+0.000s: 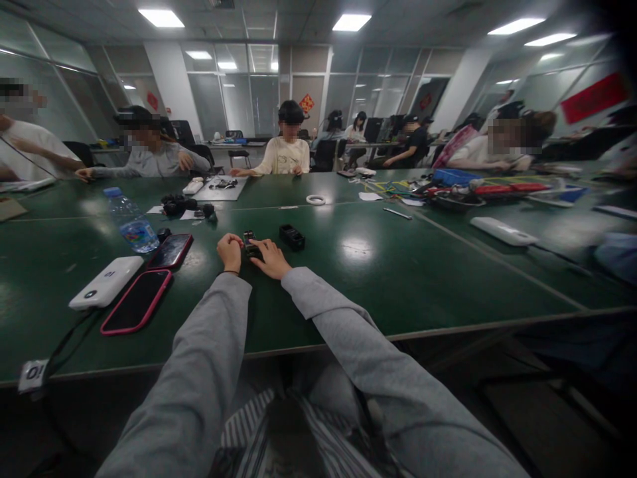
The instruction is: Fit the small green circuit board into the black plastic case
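The right hand [271, 259], half open, touches a gadget [249, 235] mid-frame, which could slip if the curled left hand [230, 253], grip hidden, jerks.

On the left of the green table [358, 299] a white power bank [107, 282] lies beside a pink-rimmed phone [137, 302], with a second phone [172, 251] and a clear blue-capped bottle [132, 222] just behind them. Farther back are a white ring [316, 199], a slim silver rod [397, 214] and, to the right, a blue tray [456, 176] near tangled cables [391, 188], with a white device [505, 231] closer in. Across the table sits a person in a pale top [283, 156], and a red banner [594, 98] hangs at the far right beneath lit ceiling panels [352, 23].
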A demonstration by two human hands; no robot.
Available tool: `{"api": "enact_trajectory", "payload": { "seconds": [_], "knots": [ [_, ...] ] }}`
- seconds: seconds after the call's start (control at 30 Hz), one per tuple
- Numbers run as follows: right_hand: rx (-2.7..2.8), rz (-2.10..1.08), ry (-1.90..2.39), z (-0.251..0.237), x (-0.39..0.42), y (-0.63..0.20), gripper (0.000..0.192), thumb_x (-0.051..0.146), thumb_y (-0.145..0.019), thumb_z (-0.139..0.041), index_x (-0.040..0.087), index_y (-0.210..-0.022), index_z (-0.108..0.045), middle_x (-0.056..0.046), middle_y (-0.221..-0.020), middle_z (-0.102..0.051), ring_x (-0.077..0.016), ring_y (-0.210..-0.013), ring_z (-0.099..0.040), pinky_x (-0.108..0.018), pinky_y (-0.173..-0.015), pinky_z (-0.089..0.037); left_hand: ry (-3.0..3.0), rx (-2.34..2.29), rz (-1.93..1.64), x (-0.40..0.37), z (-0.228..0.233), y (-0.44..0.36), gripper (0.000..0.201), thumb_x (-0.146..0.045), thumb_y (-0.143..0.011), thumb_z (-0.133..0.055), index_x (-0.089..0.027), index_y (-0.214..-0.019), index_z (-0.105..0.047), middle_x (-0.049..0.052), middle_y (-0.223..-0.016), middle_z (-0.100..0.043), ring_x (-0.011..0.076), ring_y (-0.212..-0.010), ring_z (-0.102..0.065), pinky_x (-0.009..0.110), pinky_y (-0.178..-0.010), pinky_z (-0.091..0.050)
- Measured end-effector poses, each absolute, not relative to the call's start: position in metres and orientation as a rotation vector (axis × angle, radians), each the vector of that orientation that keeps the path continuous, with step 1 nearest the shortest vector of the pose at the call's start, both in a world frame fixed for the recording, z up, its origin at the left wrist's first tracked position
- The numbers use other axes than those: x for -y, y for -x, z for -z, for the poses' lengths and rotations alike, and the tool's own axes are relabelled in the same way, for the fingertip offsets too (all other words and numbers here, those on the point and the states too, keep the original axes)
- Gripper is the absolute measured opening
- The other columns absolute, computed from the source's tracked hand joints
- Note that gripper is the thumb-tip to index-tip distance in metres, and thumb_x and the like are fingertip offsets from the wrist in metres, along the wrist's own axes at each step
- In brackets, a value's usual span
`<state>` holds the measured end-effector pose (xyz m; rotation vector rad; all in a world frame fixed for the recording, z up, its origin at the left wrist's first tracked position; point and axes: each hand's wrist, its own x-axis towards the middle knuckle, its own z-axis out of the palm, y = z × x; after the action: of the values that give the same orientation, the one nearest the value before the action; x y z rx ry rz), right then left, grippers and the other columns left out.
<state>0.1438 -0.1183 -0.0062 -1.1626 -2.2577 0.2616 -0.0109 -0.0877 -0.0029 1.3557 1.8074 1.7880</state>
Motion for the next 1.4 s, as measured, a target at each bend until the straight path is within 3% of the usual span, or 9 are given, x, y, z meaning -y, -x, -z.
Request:
{"api": "enact_trajectory", "payload": {
  "seconds": [0.17,0.5,0.67,0.87,1.13,1.4],
  "knots": [
    [2.239,-0.255,1.169,0.003,0.118,-0.144,0.045,0.038,-0.092,-0.051,0.028,-0.135,-0.041,-0.008,-0.112,-0.051,-0.024,-0.104,-0.045,-0.038,-0.086,-0.04,-1.4,-1.859,-1.691,0.08,0.014,0.015,0.022,-0.013,-0.064,-0.04,-0.02,-0.067,-0.061,0.002,-0.071,-0.065,0.0163,-0.074,-0.06,0.028,-0.076,-0.045],
    [2.159,-0.233,1.099,0.003,0.114,-0.146,0.035,0.036,-0.09,-0.055,0.023,-0.122,-0.052,-0.008,-0.106,-0.054,-0.0223,-0.1,-0.045,-0.035,-0.087,-0.038,-1.46,-1.84,-1.547,0.07,0.022,0.012,0.024,-0.014,-0.071,-0.046,-0.019,-0.088,-0.062,0.005,-0.093,-0.069,0.0174,-0.088,-0.063,0.029,-0.083,-0.045],
    [2.109,-0.268,1.031,0.007,0.107,-0.145,0.034,0.033,-0.086,-0.06,0.021,-0.118,-0.056,-0.008,-0.106,-0.057,-0.0216,-0.098,-0.047,-0.035,-0.09,-0.038,-1.539,-1.918,-1.407,0.074,0.02,0.01,0.026,-0.018,-0.074,-0.047,-0.021,-0.095,-0.063,0.005,-0.091,-0.069,0.0189,-0.085,-0.063,0.031,-0.079,-0.045],
    [1.84,-0.627,0.932,0.013,0.097,-0.144,0.02,0.026,-0.089,-0.051,0.02,-0.104,-0.062,-0.002,-0.089,-0.061,-0.0152,-0.083,-0.055,-0.031,-0.084,-0.042,-1.573,-1.963,-1.312,0.079,0.015,0.009,0.029,-0.018,-0.074,-0.046,-0.023,-0.094,-0.066,0.005,-0.083,-0.068,0.0202,-0.081,-0.062,0.03,-0.074,-0.045],
    [1.502,-0.92,0.988,0.025,0.081,-0.142,0.024,0.035,-0.083,-0.057,0.018,-0.099,-0.06,0.0,-0.084,-0.061,-0.0128,-0.079,-0.058,-0.029,-0.08,-0.047,-1.599,-1.892,-1.354,0.079,0.015,0.008,0.03,-0.016,-0.071,-0.046,-0.022,-0.09,-0.067,0.004,-0.08,-0.068,0.0202,-0.079,-0.062,0.03,-0.074,-0.044],
    [1.445,-1.027,0.976,0.019,0.085,-0.143,0.026,0.026,-0.077,-0.063,0.016,-0.1,-0.057,0.001,-0.076,-0.059,-0.0121,-0.075,-0.057,-0.029,-0.078,-0.048,-1.572,-1.819,-1.399,0.077,0.017,0.008,0.028,-0.016,-0.069,-0.048,-0.021,-0.089,-0.068,0.003,-0.074,-0.068,0.0183,-0.073,-0.062,0.03,-0.075,-0.045]
  ]
}}
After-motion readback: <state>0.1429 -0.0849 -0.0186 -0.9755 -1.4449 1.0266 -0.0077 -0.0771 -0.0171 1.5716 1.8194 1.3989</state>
